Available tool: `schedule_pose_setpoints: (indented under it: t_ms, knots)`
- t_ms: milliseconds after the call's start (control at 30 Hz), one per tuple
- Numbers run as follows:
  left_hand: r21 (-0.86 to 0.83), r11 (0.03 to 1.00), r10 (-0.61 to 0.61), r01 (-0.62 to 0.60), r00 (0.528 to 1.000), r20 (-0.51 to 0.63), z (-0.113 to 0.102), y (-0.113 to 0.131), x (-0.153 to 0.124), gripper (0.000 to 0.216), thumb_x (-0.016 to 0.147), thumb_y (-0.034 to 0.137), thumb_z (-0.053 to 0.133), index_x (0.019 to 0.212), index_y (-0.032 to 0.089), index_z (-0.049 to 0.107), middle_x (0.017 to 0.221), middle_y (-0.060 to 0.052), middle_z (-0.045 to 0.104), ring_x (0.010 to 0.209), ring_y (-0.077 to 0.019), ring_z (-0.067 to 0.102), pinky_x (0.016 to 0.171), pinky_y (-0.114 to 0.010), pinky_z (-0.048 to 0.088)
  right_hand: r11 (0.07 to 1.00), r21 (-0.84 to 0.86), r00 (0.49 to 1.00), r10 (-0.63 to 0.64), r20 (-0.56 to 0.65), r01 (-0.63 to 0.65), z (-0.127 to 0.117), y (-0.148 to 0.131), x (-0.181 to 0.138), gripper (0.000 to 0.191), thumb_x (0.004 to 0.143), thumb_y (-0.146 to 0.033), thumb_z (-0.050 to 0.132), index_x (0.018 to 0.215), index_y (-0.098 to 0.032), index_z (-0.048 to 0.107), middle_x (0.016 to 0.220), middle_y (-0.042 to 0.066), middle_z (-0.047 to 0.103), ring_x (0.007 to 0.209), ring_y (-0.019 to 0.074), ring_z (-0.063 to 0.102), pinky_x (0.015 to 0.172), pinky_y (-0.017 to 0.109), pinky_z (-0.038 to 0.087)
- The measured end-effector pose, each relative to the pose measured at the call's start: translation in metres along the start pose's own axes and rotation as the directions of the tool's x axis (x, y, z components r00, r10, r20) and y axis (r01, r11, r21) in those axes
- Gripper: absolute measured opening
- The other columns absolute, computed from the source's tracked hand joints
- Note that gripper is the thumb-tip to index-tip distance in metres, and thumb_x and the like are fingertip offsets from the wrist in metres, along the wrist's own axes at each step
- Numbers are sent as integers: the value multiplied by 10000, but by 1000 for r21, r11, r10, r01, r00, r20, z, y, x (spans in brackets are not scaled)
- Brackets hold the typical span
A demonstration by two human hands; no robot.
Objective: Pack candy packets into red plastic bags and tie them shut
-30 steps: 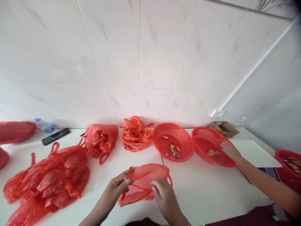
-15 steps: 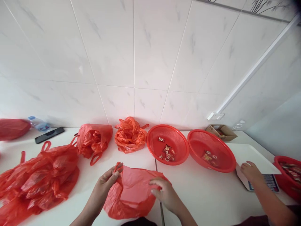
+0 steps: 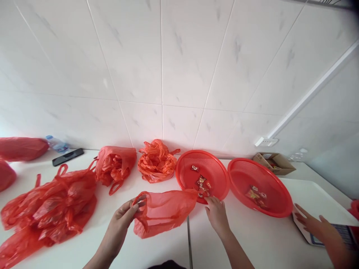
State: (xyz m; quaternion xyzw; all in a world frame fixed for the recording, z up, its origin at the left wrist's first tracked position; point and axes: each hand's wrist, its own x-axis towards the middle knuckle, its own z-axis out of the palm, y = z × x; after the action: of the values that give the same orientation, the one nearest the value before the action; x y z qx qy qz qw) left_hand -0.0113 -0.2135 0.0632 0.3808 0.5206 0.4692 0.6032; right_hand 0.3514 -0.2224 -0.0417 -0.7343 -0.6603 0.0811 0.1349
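One hand shifted from bag to basket

Your left hand (image 3: 122,222) keeps its pinch on a handle of the red plastic bag (image 3: 164,213), which lies slack on the white table (image 3: 252,243), low in the centre of the frame. Your right hand (image 3: 217,216) has left the bag's mouth since half a second ago. It now sits at the near rim of the red mesh basket (image 3: 185,170), beside the wrapped sweets (image 3: 202,184). Whether it grips anything cannot be told. At lower right, a co-worker's hand (image 3: 314,226) rests at a scale (image 3: 316,198).

Left hand (image 3: 123,218) is raised, palm turned inward, thumb and fingers pinched together. Right hand (image 3: 216,216) reaches farther forward, palm down, fingers loosely extended. Both forearms are bare.
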Motion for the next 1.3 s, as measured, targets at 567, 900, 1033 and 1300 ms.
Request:
schedule_pose_setpoints:
  t_ms: [567, 900, 1033, 1300]
  knots:
    - [-56, 986, 145, -155, 977, -158, 1, 36, 15, 249, 658, 385, 769, 689, 157, 672, 1216, -111, 662, 801, -203, 667, 502, -224, 531, 996, 45, 969, 62, 239, -75, 0, -50, -115, 282, 805, -204, 574, 1064, -258, 672, 1136, 71, 673, 1064, 241, 610, 916, 340, 480]
    - [-140, 866, 432, -480, 859, -274, 13, 93, 0, 107, 784, 191, 624, 691, 153, 586, 1140, -25, 693, 830, -179, 668, 574, -215, 534, 965, 186, 950, 124, 287, -182, 3, -53, -123, 272, 782, -339, 605, 1034, -258, 667, 1204, 81, 642, 1103, 252, 602, 898, 319, 485]
    - [-173, 929, 289, -328, 933, -213, 16, 72, 0, 158, 759, 258, 680, 683, 155, 588, 1177, -36, 676, 846, -183, 659, 588, -222, 535, 926, 213, 933, 255, 253, -311, 0, -19, -110, 251, 834, -373, 504, 1007, -264, 650, 1114, 62, 647, 992, 210, 635, 821, 296, 500]
    - [-14, 1000, 3, -5, 987, -159, 10, 4, 5, 336, 705, 462, 746, 906, 196, 708, 1254, -59, 645, 1115, -224, 579, 760, -229, 531, 896, 14, 829, 405, 385, -444, 21, 27, -86, 1132, 526, -339, 786, 1489, -203, 205, 1531, 239, 221, 1174, 355, 543, 863, 418, 475]
